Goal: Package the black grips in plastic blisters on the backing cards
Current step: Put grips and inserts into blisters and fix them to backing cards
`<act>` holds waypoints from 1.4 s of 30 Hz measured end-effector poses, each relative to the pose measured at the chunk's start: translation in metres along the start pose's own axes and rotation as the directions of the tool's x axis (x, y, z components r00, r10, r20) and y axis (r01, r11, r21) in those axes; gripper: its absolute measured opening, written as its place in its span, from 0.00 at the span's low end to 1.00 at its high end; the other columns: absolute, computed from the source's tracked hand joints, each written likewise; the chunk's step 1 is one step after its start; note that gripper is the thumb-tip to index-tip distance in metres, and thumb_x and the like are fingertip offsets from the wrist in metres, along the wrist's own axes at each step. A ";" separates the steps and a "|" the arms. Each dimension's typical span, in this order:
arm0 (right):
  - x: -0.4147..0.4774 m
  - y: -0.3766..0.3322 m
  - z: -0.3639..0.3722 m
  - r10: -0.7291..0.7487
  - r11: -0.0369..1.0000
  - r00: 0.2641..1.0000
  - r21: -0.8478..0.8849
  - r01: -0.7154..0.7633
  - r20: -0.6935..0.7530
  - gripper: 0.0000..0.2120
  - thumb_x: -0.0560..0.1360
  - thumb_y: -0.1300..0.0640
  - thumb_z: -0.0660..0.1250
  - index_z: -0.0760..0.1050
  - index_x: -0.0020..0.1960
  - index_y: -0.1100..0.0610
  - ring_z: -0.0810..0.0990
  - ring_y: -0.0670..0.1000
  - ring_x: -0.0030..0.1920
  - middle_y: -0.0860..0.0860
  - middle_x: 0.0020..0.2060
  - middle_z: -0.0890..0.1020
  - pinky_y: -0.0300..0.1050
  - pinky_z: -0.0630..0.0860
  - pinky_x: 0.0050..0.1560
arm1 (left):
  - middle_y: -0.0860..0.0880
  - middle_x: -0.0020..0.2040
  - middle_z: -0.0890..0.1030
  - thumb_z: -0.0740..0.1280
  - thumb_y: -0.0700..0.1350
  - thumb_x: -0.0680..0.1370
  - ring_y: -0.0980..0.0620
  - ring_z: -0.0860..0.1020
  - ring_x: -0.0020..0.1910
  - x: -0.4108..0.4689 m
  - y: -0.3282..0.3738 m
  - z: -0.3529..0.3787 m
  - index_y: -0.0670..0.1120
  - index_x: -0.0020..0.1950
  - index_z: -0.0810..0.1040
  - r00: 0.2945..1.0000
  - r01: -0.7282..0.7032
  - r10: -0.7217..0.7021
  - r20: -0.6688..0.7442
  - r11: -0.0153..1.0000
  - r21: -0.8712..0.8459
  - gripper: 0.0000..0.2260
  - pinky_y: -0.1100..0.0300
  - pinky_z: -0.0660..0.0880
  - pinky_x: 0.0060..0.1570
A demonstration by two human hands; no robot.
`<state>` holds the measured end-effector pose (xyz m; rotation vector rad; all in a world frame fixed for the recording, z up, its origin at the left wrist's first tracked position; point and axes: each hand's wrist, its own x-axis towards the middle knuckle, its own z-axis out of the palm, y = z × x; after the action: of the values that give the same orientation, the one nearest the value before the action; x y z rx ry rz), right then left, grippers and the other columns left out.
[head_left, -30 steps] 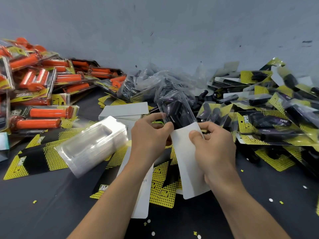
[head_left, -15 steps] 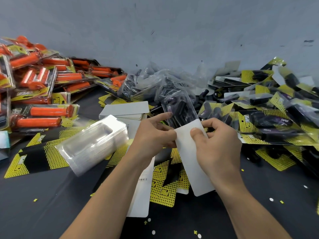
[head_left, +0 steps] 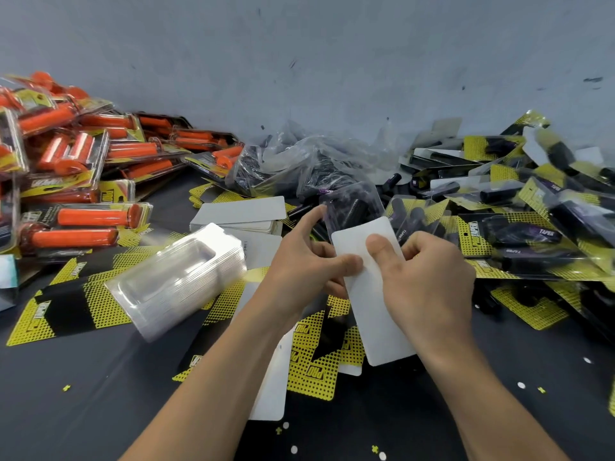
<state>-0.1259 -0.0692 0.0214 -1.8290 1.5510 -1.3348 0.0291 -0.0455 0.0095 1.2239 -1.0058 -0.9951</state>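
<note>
- Head view: the left hand (head_left: 306, 271) and right hand (head_left: 429, 281) hold one package between them, lifted above the dark tabletop (head_left: 83, 394).
- The package is a plain white rectangular backing card (head_left: 379, 314) (blank side up) with a clear plastic blister (head_left: 372, 201) at its far end; the black grips (head_left: 349, 211) lie inside that blister.
- Against half a second ago, the card's top edge sits further into the blister, so less of the clear shell shows beyond it.
- Left hand: the thumb pinches the card's left edge, the index finger is stretched straight up beside the blister's left side, and the other fingers are curled under the card.
- Right hand: the thumb presses flat on the card's face, now nearer the top edge than before, with the fingers curled behind the card's right side.
- The nested stack of empty clear blister shells (head_left: 179, 281) lies tilted to the left of the hands, unmoved.
- A stack of white blank cards (head_left: 239, 214) sits just beyond it.
- Yellow-and-black printed cards (head_left: 319, 371) are spread under the hands.
- Packaged orange grips (head_left: 83, 161) are heaped at far left, crumpled clear bags of black grips (head_left: 299, 161) against the grey wall (head_left: 299, 44), and finished black-grip packs (head_left: 532, 211) piled at right.
</note>
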 end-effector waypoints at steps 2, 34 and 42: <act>0.001 0.000 -0.001 -0.022 1.000 0.994 -0.018 0.024 0.111 0.20 0.75 0.38 0.70 0.73 0.37 0.52 0.76 0.45 0.31 0.46 0.29 0.77 0.42 0.66 0.28 | 0.38 0.38 0.84 0.77 0.34 0.74 0.43 0.85 0.31 0.001 -0.001 0.000 0.54 0.81 0.64 0.997 0.018 -0.010 -0.083 0.994 0.104 0.40 0.57 0.79 0.27; -0.013 -0.001 0.003 -0.408 0.913 0.911 0.045 0.405 0.057 0.12 0.75 0.59 0.73 0.72 0.40 0.50 0.75 0.47 0.29 0.45 0.29 0.77 0.41 0.70 0.27 | 0.45 0.44 0.88 0.62 0.58 0.85 0.46 0.88 0.39 0.012 0.001 -0.007 0.47 0.56 0.80 0.945 0.052 -0.104 -0.311 0.984 -0.171 0.16 0.55 0.82 0.33; -0.020 -0.001 0.016 -0.570 0.784 0.769 -0.087 0.614 0.291 0.13 0.64 0.64 0.82 0.83 0.42 0.50 0.79 0.50 0.45 0.43 0.40 0.82 0.44 0.66 0.55 | 0.45 0.42 0.88 0.72 0.47 0.80 0.49 0.85 0.36 0.008 0.000 -0.005 0.42 0.54 0.83 0.943 0.080 -0.157 -0.294 0.963 -0.259 0.09 0.61 0.78 0.29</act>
<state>-0.1102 -0.0547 0.0062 -2.6393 1.0071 -1.1537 0.0357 -0.0519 0.0096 1.1996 -0.5487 -0.9505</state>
